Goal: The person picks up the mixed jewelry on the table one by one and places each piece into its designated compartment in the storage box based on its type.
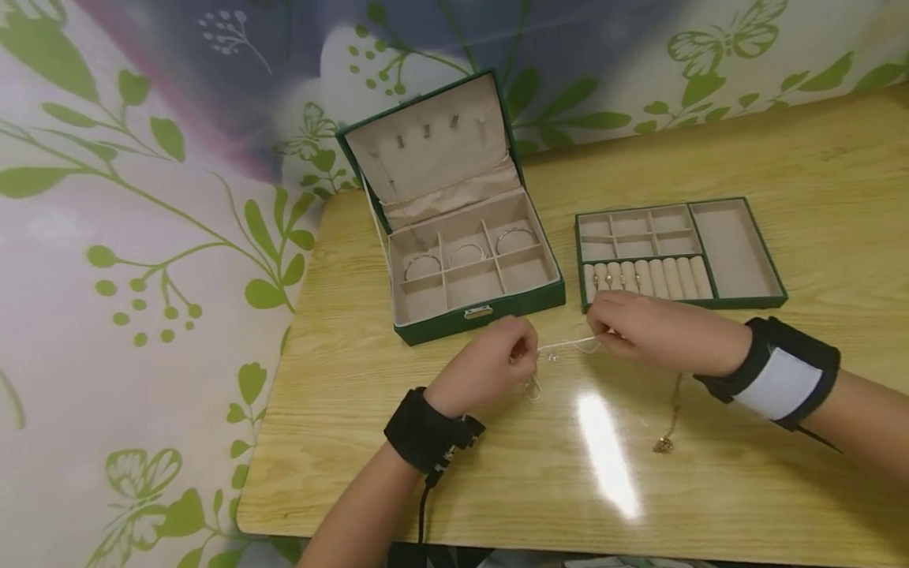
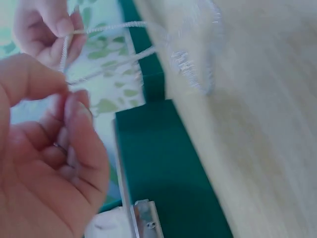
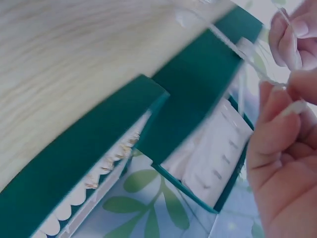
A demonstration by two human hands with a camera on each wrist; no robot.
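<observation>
A thin silver chain necklace (image 1: pixel 566 344) stretches between the two hands, in front of the green jewelry box (image 1: pixel 497 304). My left hand (image 1: pixel 490 367) pinches one part of it between thumb and fingertips. My right hand (image 1: pixel 656 331) pinches another part, close to the front of the green jewelry tray (image 1: pixel 746 301). In the left wrist view the silver chain (image 2: pixel 106 65) runs as two strands from the fingers, with a loose loop dangling, blurred. Whether a clasp lies under the fingertips is hidden.
The box's lid (image 1: pixel 433 142) stands raised, a fine chain hanging at its left. Silver bangles (image 1: pixel 466 254) lie in the back compartments. Several rings (image 1: pixel 609 279) sit in the tray's rolls. A gold-coloured pendant (image 1: pixel 663 445) on a chain lies on the wooden table (image 1: pixel 341 473) near my right forearm.
</observation>
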